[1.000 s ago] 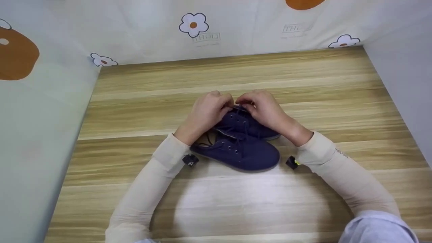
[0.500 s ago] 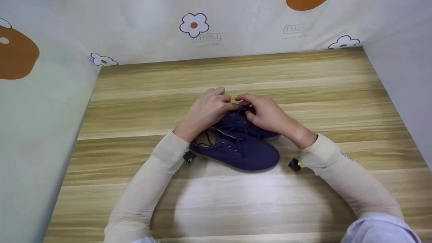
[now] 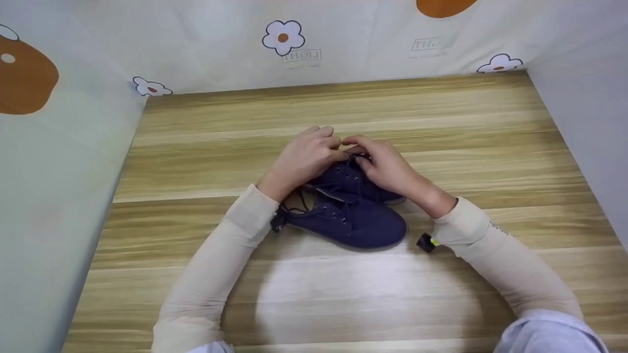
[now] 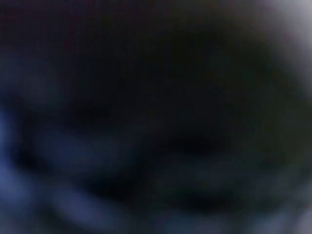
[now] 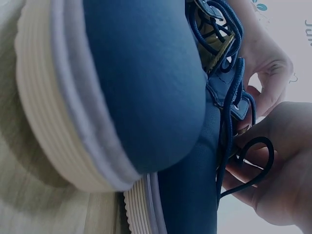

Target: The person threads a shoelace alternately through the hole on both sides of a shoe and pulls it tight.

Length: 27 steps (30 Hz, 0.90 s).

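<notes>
Two navy lace-up shoes lie side by side, toes to the right. The near shoe [image 3: 373, 228] has its laces across the eyelets; the far shoe [image 3: 338, 180] is partly covered by the hands. At the far shoe's tongue my left hand [image 3: 306, 156] pinches the shoelace between thumb and fingers. Opposite it, my right hand [image 3: 390, 166] has thumb and fingers on the same lace. In the right wrist view, a lace loop [image 5: 268, 151] hangs out beside my right hand, and the near shoe's toe [image 5: 146, 83] fills the foreground. The left wrist view is dark and blurred.
The shoes rest on a wood-grain tabletop [image 3: 363, 299]. A pale wall covering with flowers [image 3: 283, 37] rises at the back, with further walls at left and right. A small black wrist camera [image 3: 426, 242] hangs below the right cuff, near the shoe's toe.
My left hand has shifted slightly right, its thumb reaching in over the lace. My right fingers have loosened from a tight curl and settled lower on the lace. The shoes stay put.
</notes>
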Motion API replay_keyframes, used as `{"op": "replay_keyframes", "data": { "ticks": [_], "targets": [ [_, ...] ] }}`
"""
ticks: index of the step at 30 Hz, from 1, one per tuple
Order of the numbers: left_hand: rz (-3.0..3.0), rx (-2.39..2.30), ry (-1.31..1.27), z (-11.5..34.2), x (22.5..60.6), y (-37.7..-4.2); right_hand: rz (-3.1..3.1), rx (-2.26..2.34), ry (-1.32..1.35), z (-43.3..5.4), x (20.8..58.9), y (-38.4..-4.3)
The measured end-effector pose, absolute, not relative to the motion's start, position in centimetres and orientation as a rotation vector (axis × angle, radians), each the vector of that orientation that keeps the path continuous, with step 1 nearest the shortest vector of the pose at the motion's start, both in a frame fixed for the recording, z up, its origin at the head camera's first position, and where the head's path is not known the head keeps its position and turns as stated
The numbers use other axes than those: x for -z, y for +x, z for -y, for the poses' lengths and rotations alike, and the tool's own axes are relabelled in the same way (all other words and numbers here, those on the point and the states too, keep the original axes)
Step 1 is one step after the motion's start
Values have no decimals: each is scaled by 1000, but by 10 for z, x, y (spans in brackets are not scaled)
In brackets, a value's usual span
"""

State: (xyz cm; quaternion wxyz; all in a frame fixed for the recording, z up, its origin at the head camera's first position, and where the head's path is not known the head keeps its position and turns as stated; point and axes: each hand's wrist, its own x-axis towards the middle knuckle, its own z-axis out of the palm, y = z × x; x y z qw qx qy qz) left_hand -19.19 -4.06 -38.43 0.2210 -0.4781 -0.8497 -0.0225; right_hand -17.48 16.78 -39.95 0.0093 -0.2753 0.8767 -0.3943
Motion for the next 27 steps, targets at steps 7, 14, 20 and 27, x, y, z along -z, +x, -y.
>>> {"op": "replay_keyframes", "data": {
  "ticks": [7,14,20,27],
  "targets": [
    [2333,71,-1386,40,383,-195,-2704,1247,-874,-165,401,-173],
    [2341,62,-1423,41,382,-194,-2740,1206,-902,-163,401,-171],
    [2397,46,-1440,39,380,-195,-2609,1372,-879,-164,402,-172],
    [2356,-33,-1438,38,380,-196,-2536,1480,-911,-167,405,-174]
  ]
}}
